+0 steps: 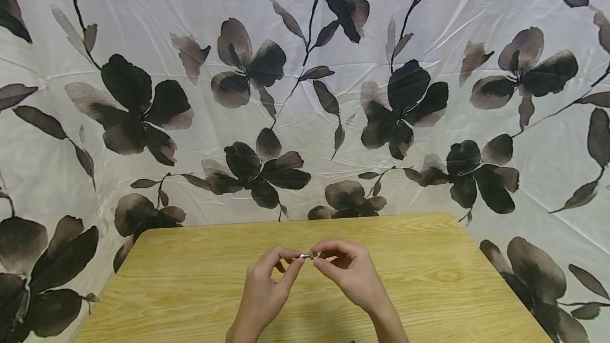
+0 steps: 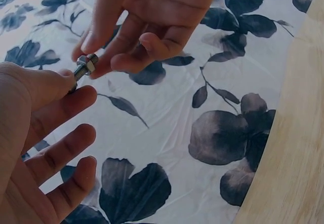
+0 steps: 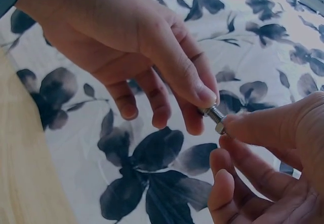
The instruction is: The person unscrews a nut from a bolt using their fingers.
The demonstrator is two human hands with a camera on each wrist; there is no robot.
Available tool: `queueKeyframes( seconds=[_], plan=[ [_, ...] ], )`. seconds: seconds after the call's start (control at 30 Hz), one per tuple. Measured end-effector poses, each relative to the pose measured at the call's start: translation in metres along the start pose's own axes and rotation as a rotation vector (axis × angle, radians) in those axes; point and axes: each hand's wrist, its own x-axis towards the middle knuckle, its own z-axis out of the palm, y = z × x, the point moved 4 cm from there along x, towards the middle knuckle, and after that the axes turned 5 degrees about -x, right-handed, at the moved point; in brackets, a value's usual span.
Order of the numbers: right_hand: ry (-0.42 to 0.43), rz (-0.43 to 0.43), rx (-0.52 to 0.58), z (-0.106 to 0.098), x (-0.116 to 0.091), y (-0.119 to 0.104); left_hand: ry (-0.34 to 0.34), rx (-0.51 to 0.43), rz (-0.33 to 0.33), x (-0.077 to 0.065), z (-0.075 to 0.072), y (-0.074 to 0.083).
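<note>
A small silver bolt (image 1: 306, 256) lies roughly level between the two hands, above the wooden table. My left hand (image 1: 267, 290) pinches its head end between thumb and index finger, covering most of the head. A hex nut (image 2: 86, 65) sits on the thread near the other end, and a short threaded tip shows beyond it in the left wrist view. My right hand (image 1: 353, 275) has thumb and forefinger at the nut, pinching it. In the right wrist view, bare thread (image 3: 216, 114) shows between the two hands. The remaining fingers of both hands are loosely bent.
The pale wooden table (image 1: 190, 279) has rounded far corners. Behind it and along both sides hangs a white cloth (image 1: 333, 120) with dark flowers. A tiny dark object (image 1: 352, 341) pokes in at the bottom edge of the head view.
</note>
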Motion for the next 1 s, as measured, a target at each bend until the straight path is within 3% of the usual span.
queueKeyframes(
  seconds=[0.33,0.6,1.0],
  plan=[
    [0.039,0.157,-0.047,-0.0017,0.0015,0.0059,0.009,0.007,0.006,0.0,-0.0006,-0.0001],
    [0.005,0.128,-0.071,-0.0011,0.0013,0.0049,0.012,0.002,0.024,0.0002,-0.0005,0.0013],
    [0.008,0.074,-0.035,-0.0004,0.0014,0.0032,0.001,0.0,-0.009,0.0,-0.0002,0.0014]
  ],
)
